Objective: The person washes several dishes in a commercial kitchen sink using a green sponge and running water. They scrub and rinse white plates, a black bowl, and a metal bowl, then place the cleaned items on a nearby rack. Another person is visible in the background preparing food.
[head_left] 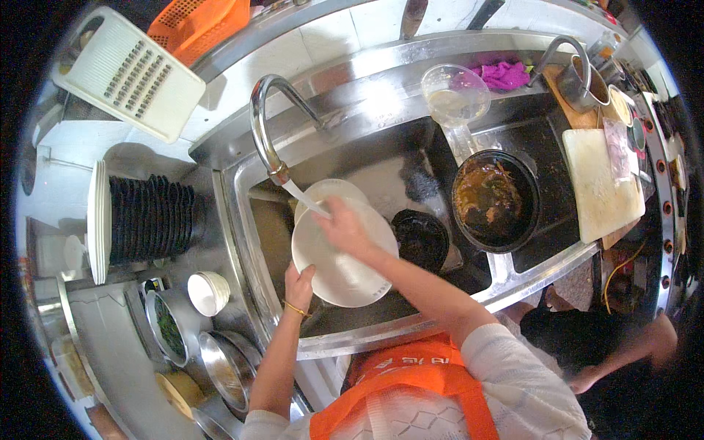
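My left hand (298,287) is closed on the near left rim of a round white plate (352,282), thumb on the upper face. The plate is held tilted over the left sink basin. My right hand (343,227) lies on the plate's upper face, its fingers blurred by motion. Water runs from the curved metal faucet (277,173) onto the plate beside that hand. A second white plate (330,189) shows partly behind the held one. Farther right in the basin sits a dark round pan (422,240), partly hidden by the plate.
A black pot (534,209) with brown food remains rests across the sink divider. Behind it stands a clear plastic bowl (455,95) near a purple cloth (504,75). Dark plates (150,220) are racked at left; a cutting board (598,198) lies right. Another person's hand (587,378) shows lower right.
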The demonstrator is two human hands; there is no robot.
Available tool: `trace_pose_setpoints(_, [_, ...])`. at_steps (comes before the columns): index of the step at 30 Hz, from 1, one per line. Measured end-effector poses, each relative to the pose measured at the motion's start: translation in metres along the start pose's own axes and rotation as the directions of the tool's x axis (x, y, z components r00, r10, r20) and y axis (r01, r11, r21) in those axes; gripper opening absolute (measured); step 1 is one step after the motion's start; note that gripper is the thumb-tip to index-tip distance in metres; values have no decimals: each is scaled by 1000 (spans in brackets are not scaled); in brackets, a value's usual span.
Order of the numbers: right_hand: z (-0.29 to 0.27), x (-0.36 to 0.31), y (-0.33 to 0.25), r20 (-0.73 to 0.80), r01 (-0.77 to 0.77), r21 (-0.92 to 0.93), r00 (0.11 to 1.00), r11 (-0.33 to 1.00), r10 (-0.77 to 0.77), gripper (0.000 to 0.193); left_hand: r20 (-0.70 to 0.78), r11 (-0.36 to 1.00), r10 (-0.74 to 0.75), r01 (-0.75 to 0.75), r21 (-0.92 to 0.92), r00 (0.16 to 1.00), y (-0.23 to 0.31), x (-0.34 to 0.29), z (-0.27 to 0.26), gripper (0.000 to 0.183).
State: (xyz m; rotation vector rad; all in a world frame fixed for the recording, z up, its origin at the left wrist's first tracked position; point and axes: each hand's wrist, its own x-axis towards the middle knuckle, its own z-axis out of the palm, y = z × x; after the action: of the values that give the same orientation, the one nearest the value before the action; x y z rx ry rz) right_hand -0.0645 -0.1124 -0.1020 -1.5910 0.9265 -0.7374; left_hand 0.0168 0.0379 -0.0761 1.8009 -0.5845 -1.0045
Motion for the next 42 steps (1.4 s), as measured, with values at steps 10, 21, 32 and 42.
trace_pose_setpoints(10, [-15, -17, 40, -131, 15, -399, 989, 917, -73, 42, -263, 963, 186, -229, -141, 947, 15, -18, 23, 31])
trace_pose_setpoints(21, [-10, -73, 14, 302, 256, -315, 940, 914, -159, 40, -336, 955, 256, -291, -57, 906, 35, 11, 2, 33])
trace_pose_setpoints(32, [26, 7, -22, -139, 391, -42, 909, 919, -393, 41, -117, 983, 181, -184, -13, 976, 24, 3, 29, 38])
trace_pose_setpoints(42, [-75, 45, 15, 63, -74, -267, 994, 961, 94, 40, -145, 945, -81, 30, -326, 986, 4, -9, -4, 41])
